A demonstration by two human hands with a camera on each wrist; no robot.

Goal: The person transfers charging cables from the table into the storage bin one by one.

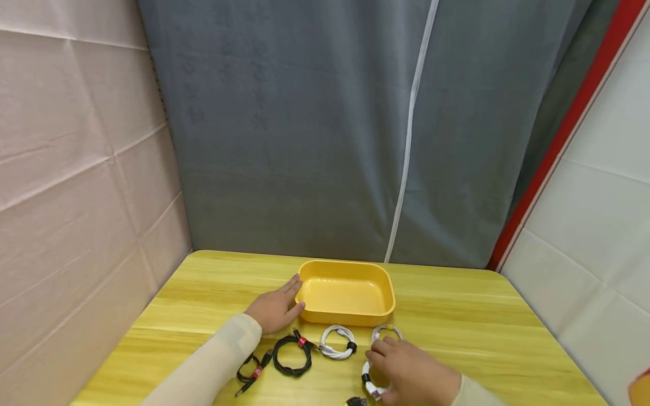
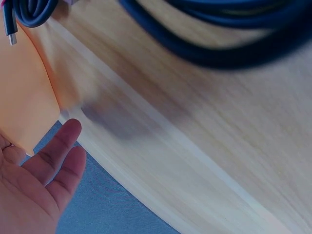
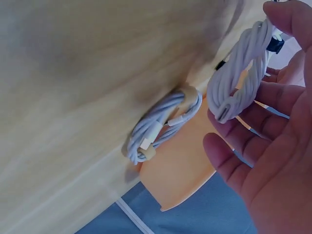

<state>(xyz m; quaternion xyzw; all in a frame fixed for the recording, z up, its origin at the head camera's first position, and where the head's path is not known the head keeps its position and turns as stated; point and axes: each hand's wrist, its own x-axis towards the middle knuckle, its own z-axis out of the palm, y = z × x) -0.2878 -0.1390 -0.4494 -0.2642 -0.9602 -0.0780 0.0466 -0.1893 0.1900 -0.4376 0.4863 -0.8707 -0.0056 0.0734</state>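
My left hand (image 1: 274,310) lies with extended fingers against the left side of a yellow plastic tray (image 1: 345,318); nothing is inside the tray. In the left wrist view, fingers touch the tray's wall (image 2: 24,92). My right hand (image 1: 410,372) grips a coiled white charging cable (image 3: 236,73) with a black strap, thumb on one side and fingers on the other. Beyond that hand lies another coiled whitish cable (image 3: 156,122) with a yellowish tie, close to the tray. A third white coil (image 1: 326,351), black-strapped, sits in front of the tray.
Left of the white coils are a black coiled cable (image 1: 290,372) with a red strap and a smaller black cable (image 1: 258,372), also red-strapped. A black item (image 1: 356,401) is cut off at the bottom edge. A grey curtain (image 1: 304,141) hangs behind the wooden table (image 1: 457,316).
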